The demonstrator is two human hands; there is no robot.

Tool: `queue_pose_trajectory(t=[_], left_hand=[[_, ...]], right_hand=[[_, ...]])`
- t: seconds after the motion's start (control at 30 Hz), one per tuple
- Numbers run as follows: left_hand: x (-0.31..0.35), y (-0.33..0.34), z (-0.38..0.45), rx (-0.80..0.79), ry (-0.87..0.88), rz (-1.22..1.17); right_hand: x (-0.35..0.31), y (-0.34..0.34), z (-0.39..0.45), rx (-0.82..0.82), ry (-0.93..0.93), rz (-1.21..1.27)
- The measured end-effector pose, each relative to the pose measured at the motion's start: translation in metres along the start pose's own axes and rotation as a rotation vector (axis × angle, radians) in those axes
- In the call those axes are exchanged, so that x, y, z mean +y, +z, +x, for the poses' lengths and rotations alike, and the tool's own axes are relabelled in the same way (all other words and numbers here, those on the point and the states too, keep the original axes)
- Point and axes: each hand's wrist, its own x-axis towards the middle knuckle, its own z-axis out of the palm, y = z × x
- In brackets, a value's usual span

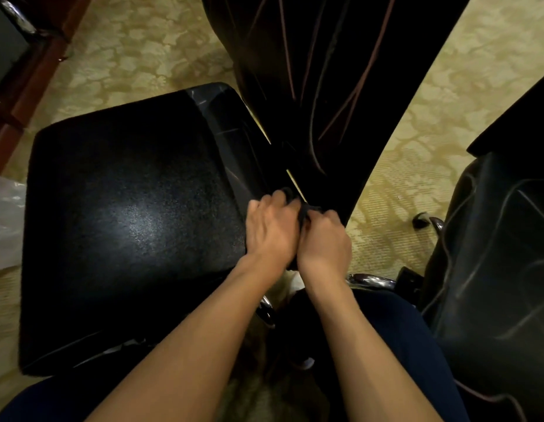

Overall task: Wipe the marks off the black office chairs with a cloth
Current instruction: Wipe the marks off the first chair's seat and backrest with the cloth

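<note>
Both hands (pixel 298 229) together, fingers curled gripping dark cloth (pixel 307 213), beside chair seat (pixel 127 208)

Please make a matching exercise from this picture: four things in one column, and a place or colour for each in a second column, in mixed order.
Things:
1. chair seat
2. carpet
3. clear plastic bag
4. dark cloth

Descriptions:
A. at the left edge of the view
B. between both hands
C. black, speckled surface
D. yellow-green with a leaf pattern

Pairs: 1-C, 2-D, 3-A, 4-B
</note>
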Motion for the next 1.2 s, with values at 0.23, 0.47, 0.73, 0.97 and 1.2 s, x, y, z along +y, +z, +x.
queue_pose_trajectory(t=[0.23, 0.47, 0.73, 0.97, 1.2], left_hand=[[-0.037, -0.007, -0.044, 0.020, 0.007, 0.006], [-0.038, -0.002, -0.086, 0.123, 0.129, -0.005], [0.008, 0.019, -0.020, 0.143, 0.161, 0.044], [-0.028, 0.015, -0.067, 0.273, 0.040, -0.044], [-0.048, 0.007, -0.075, 0.317, -0.140, -0.037]], right_hand=[[-0.020, 0.007, -0.038, -0.042, -0.155, -0.032], [0.002, 0.008, -0.057, -0.033, -0.184, 0.021], [0.016, 0.005, -0.008, 0.061, 0.140, 0.126], [0.006, 0.018, -0.027, 0.076, -0.291, -0.029], [-0.016, 0.027, -0.012, 0.048, -0.570, -0.181]])
